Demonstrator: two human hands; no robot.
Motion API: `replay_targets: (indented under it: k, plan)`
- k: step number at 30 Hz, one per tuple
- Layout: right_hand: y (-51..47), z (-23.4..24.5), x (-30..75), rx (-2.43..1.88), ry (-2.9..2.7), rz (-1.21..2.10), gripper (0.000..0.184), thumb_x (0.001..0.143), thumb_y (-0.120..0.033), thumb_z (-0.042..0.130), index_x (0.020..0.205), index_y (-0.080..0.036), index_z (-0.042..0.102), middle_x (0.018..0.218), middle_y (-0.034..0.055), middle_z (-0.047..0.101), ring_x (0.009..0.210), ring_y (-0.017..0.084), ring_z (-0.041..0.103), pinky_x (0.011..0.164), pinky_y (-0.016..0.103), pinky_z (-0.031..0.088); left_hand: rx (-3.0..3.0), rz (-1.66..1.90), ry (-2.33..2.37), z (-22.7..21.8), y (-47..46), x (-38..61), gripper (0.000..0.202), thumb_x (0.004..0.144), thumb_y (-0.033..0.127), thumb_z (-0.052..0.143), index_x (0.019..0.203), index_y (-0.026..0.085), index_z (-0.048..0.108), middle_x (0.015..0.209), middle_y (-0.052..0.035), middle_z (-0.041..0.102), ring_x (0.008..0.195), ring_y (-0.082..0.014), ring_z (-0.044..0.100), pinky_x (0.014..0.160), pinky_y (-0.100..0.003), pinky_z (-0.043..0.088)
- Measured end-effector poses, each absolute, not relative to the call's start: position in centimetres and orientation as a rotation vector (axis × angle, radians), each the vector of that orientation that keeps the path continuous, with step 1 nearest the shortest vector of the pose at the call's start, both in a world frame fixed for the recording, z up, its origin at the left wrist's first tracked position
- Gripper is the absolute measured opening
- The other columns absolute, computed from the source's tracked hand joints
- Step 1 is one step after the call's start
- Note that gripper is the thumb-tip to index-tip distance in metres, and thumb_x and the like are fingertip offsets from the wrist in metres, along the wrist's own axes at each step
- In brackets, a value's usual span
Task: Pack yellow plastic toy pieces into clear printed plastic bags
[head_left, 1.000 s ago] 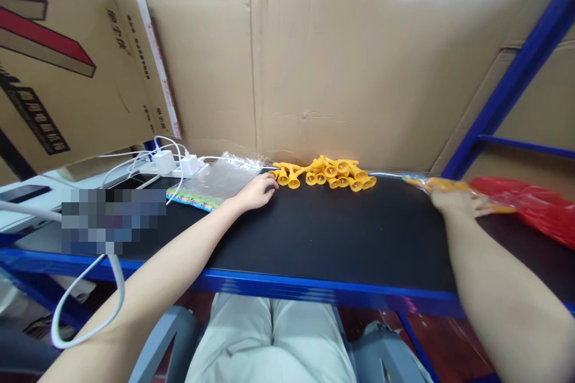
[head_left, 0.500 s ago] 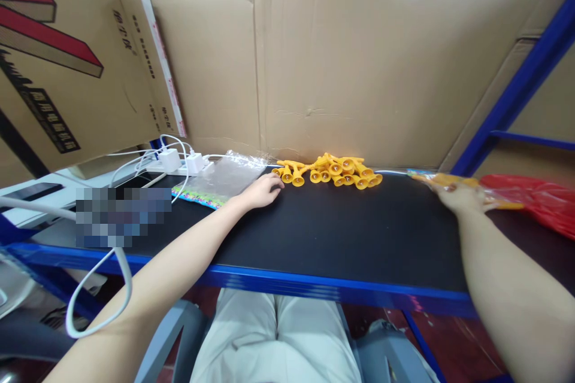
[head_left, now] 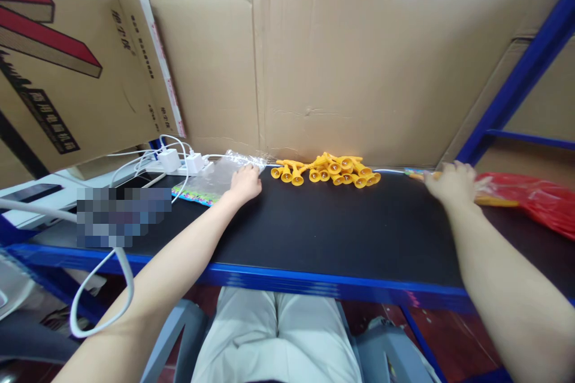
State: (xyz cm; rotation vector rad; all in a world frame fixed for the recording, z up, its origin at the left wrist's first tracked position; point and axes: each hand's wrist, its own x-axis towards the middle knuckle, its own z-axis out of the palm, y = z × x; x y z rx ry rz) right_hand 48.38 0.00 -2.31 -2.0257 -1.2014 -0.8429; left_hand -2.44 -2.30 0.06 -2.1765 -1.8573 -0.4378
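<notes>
My left hand [head_left: 246, 184] rests on the right edge of a clear plastic bag [head_left: 215, 172] with a colourful printed strip. Its fingers are loosely bent and lie over the film. A pile of yellow horn-shaped pieces [head_left: 335, 170] lies against the back cardboard, to the right of that hand. At the right, my right hand [head_left: 451, 184] lies palm down, fingers stretched forward, over packaged yellow pieces [head_left: 496, 200]. The hand hides part of them. Red plastic [head_left: 534, 197] spreads out beyond it.
The black tabletop [head_left: 341, 233] has a blue metal front edge [head_left: 314, 283]. Cardboard [head_left: 359, 72] stands along the back, and a printed carton [head_left: 81, 54] at the left. White plugs and a power strip [head_left: 171, 161] trail cables. A white cable loop [head_left: 128, 287] hangs by my left forearm.
My left hand has shifted left from beside the yellow pieces onto the clear bag. My right hand has moved slightly forward and flattened over the packaged pieces. The pile stays in place.
</notes>
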Motion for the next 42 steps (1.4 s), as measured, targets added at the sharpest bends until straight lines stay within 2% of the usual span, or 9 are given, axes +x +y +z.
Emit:
replay_targets:
  k: [4,7,12,17,21,24,29,34,42]
  plan:
    - [-0.7,0.5,44.5,-1.853,-1.326,-0.83,0.043,0.073,-0.02,0.054,0.113,-0.004,0.056,0.12,0.0256,0.05,0.111,0.03,0.044,0.091,0.043,0.03,-2.075,-0.203,-2.226,0.2,-2.1,-3.3,0.047,0.08,0.035,0.046,0.121,0.012,0.044,0.126,-0.0197,0.047,0.116,-0.034,0.044,0.088,-0.046,0.041]
    - [-1.3,2.3,41.2,-1.65,-1.439,-0.838,0.037,0.077,-0.018,0.045,0.109,-0.007,0.057,0.117,0.0222,0.054,0.108,0.027,0.047,0.087,0.036,0.035,-2.086,-0.119,-2.346,0.0,-1.7,-3.9,0.049,0.082,0.043,0.042,0.121,0.015,0.043,0.124,-0.0189,0.05,0.112,-0.0323,0.049,0.086,-0.043,0.043]
    - [-2.1,4.9,34.8,-1.386,-1.604,-0.859,0.027,0.077,-0.019,0.042,0.096,-0.014,0.06,0.105,0.0122,0.061,0.097,0.023,0.054,0.083,0.035,0.039,-2.132,-0.104,-2.265,-0.2,-1.3,-4.3,0.039,0.083,0.035,0.04,0.116,0.016,0.048,0.117,-0.0172,0.056,0.106,-0.03,0.055,0.082,-0.039,0.045]
    - [-2.1,6.7,29.0,-1.251,-1.742,-0.71,0.024,0.08,-0.02,0.04,0.093,-0.017,0.06,0.097,0.0106,0.062,0.095,0.023,0.055,0.083,0.039,0.04,-2.146,-0.071,-2.177,-0.3,-1.1,-4.3,0.034,0.083,0.028,0.039,0.111,0.015,0.053,0.114,-0.0163,0.059,0.103,-0.0282,0.057,0.081,-0.036,0.047]
    - [-1.5,5.4,25.7,-1.249,-1.823,-0.585,0.027,0.081,-0.019,0.037,0.097,-0.016,0.059,0.099,0.0109,0.061,0.096,0.023,0.054,0.086,0.038,0.04,-2.126,-0.094,-2.17,-0.2,-1.0,-4.3,0.034,0.083,0.03,0.04,0.109,0.015,0.056,0.113,-0.016,0.06,0.101,-0.027,0.058,0.08,-0.034,0.047]
    - [-1.3,2.5,24.5,-1.304,-1.935,-0.528,0.033,0.082,-0.019,0.035,0.106,-0.014,0.056,0.108,0.0128,0.059,0.103,0.024,0.052,0.088,0.038,0.039,-2.132,-0.118,-2.181,-0.2,-1.1,-4.3,0.035,0.083,0.029,0.039,0.108,0.014,0.058,0.111,-0.0177,0.06,0.1,-0.028,0.059,0.079,-0.035,0.048]
    - [-1.1,-1.5,24.1,-1.304,-2.208,-0.517,0.043,0.08,-0.019,0.038,0.121,-0.012,0.05,0.126,0.0123,0.05,0.118,0.025,0.042,0.101,0.042,0.029,-2.128,-0.135,-2.2,-0.3,-1.1,-4.4,0.035,0.082,0.027,0.039,0.106,0.012,0.06,0.11,-0.0205,0.06,0.1,-0.0297,0.059,0.079,-0.037,0.048]
    - [-1.1,-2.3,23.9,-1.394,-2.312,-0.453,0.053,0.079,-0.02,0.041,0.132,-0.014,0.04,0.139,0.0105,0.037,0.128,0.025,0.032,0.107,0.048,0.016,-2.181,-0.173,-2.114,-0.4,-0.9,-4.5,0.032,0.081,0.017,0.039,0.105,0.013,0.06,0.107,-0.0193,0.062,0.098,-0.0294,0.06,0.078,-0.037,0.048]
    - [-1.1,-2.7,23.5,-1.442,-2.412,-0.377,0.052,0.08,-0.019,0.039,0.132,-0.014,0.04,0.14,0.009,0.034,0.13,0.025,0.029,0.107,0.052,0.011,-2.106,-0.344,-2.037,0.5,-1.2,-4.7,0.041,0.08,0.008,0.038,0.119,0.014,0.05,0.105,-0.0167,0.062,0.098,-0.0275,0.06,0.081,-0.036,0.046]
